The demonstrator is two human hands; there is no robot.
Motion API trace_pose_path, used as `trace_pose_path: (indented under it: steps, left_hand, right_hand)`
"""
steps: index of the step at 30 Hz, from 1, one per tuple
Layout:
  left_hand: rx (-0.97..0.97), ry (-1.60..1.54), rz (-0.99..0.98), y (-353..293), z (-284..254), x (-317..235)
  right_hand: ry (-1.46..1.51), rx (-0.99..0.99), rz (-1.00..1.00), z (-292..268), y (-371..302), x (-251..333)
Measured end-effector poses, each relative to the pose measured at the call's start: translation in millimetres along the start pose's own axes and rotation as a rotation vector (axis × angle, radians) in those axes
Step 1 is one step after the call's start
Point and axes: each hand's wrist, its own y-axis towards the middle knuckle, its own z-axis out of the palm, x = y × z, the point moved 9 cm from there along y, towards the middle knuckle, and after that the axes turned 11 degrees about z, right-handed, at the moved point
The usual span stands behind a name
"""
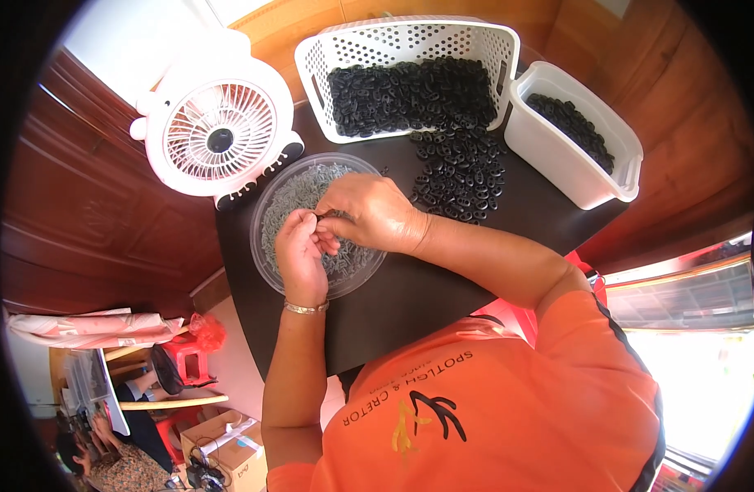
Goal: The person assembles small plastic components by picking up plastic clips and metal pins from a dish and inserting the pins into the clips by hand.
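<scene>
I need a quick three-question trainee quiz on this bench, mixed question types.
1. True or false: both hands meet over the clear bowl of grey parts.
2. Which container holds more black parts: A) basket B) white tub?
3. What stands left of the basket?

Key:
1. True.
2. A; loose black parts also lie on the table before it.
3. A white fan.

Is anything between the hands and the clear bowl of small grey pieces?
Nothing visible: the left hand and right hand are together directly over the clear bowl, fingertips meeting above the grey pieces. Whether they pinch one is unclear.
</scene>
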Motion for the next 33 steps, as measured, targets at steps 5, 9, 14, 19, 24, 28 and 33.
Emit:
trace_pose_path:
  steps: [5, 9, 14, 19, 24, 28, 33]
  left_hand:
    - [-0.003, -0.011, 0.004, 1.0, -2.6, -0.4]
    - [-0.087, 0.032, 0.018, 8.3, -23.1, -10.2]
    - [-0.179, 0.015, 0.059, 13.4, -45.2, -21.1]
    - [-0.088, 0.083, 0.024, 12.4, -33.2, -17.0]
    - [-0.052, 0.079, 0.034, 11.8, -27.8, -16.1]
    - [-0.012, 0.087, 0.021, 12.1, -27.3, -16.8]
    - [0.053, 0.153, -0.026, 9.2, -12.7, -14.7]
  right_hand:
    - [-0.05, -0.021, -0.013, -1.3, 0.4, 0.6]
    - [-0.202, 0.113, 0.004, 7.4, 1.4, -15.5]
    - [-0.527, 0.329, 0.052, 27.0, -6.2, -35.1]
    - [-0.572, 0.299, 0.027, 42.2, -7.2, -39.3]
    - [-0.527, 0.241, 0.02, 43.5, -3.2, -41.0]
    - [-0.149, 0.213, 0.255, 24.8, 5.8, -40.9]
    - [0.342, 0.265, 0.498, 29.9, -0.3, -63.0]
